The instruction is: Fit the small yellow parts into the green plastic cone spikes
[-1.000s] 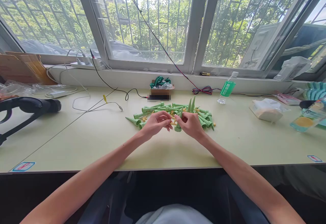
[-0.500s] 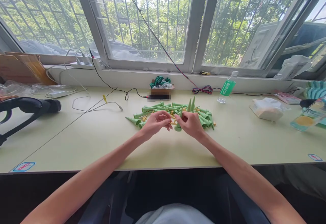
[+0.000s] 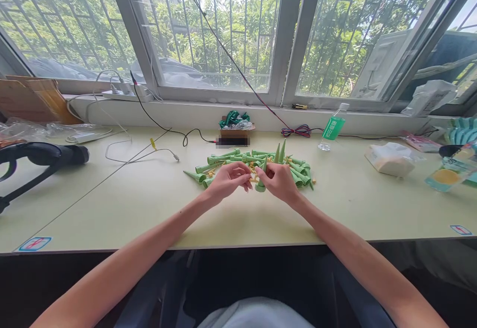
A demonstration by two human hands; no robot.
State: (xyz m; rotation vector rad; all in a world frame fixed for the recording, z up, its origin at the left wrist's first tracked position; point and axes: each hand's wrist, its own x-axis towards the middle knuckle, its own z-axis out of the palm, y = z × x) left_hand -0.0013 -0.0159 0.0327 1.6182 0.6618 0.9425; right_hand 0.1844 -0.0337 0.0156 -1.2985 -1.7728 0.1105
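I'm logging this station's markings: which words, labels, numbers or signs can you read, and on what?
No text is legible.
Green label on the clear plastic bottle: white characters, too blurred to read.
Blue-bordered left sticker: red mark, unclear.
Blue-bordered right sticker: red mark, unclear.
Green cone-shaped pieces: no lettering visible.

This looks like an office or small workroom: a long pale desk [image 3: 122, 213] with stickers [image 3: 35, 244] along its front edge runs beneath barred windows [image 3: 219, 44], a power strip [image 3: 128, 94] on the sill [image 3: 179, 112], and a bottle [image 3: 333, 128] and tissue pack [image 3: 387, 164] on top.
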